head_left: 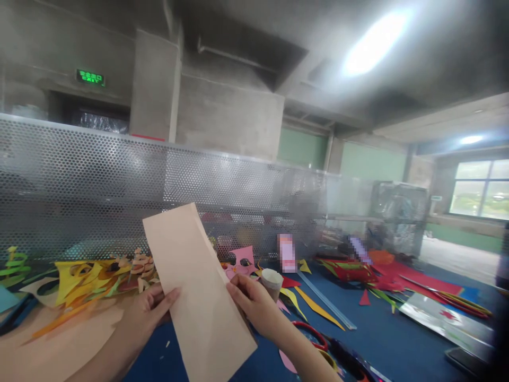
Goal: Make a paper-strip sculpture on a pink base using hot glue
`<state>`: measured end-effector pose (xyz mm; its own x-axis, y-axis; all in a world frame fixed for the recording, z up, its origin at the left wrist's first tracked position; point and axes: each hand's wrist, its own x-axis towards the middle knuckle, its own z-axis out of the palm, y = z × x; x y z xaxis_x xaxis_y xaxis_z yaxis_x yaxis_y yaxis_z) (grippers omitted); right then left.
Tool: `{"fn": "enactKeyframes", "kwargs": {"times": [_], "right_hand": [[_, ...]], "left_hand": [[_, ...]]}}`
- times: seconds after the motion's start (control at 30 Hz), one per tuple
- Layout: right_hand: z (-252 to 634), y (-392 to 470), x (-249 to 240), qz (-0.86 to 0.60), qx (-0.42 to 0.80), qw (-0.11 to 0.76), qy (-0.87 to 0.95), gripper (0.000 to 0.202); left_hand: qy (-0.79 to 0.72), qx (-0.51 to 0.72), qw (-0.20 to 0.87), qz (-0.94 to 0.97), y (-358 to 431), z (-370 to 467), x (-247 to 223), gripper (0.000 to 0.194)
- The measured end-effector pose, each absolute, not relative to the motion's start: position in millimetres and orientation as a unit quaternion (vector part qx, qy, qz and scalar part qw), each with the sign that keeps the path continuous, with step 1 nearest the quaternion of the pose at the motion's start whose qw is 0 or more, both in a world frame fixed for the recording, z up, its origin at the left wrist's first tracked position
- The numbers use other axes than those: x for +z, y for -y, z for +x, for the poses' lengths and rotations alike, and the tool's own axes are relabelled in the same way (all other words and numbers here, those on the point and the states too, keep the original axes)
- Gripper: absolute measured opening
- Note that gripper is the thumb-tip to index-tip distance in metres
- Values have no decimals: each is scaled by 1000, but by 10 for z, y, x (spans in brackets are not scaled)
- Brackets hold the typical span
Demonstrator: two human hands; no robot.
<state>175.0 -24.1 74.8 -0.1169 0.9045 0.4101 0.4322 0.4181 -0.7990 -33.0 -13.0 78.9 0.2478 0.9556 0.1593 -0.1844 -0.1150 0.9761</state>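
Note:
Between my two hands a long folded sheet of tan paper [201, 302] is held up at a tilt above the blue table. My left hand [147, 315] pinches its left edge, thumb on the front face. On the right edge, along the fold or second layer, my right hand [254, 300] is closed with thumb and fingers pressed together. Under my left forearm lies a larger tan sheet [79, 334]. Close behind my right hand stands a paper cup [272, 281]. Red-handled scissors [312, 334] lie partly hidden beneath my right forearm.
Yellow paper scraps [79, 276] and a pink cut-out [242, 260] lie along the perforated metal divider [230, 180]. A clear ruler [328, 300] points toward me. Red paper [413, 276], more scissors [457, 297], a whitish sheet [445, 321] and a dark phone-like object [467, 361] are at right.

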Motion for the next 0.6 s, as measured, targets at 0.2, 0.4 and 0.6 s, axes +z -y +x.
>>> {"fn": "enactKeyframes", "kwargs": {"times": [0.2, 0.4, 0.6], "right_hand": [[1717, 251, 722, -488, 144, 486, 711, 24], [1749, 178, 661, -516, 125, 464, 709, 30], [1797, 163, 680, -545, 142, 422, 710, 33]], "left_hand": [[-353, 512, 557, 551, 112, -337, 774, 38], [-350, 546, 538, 539, 87, -383, 772, 36], [-346, 544, 552, 529, 104, -385, 797, 37]]}}
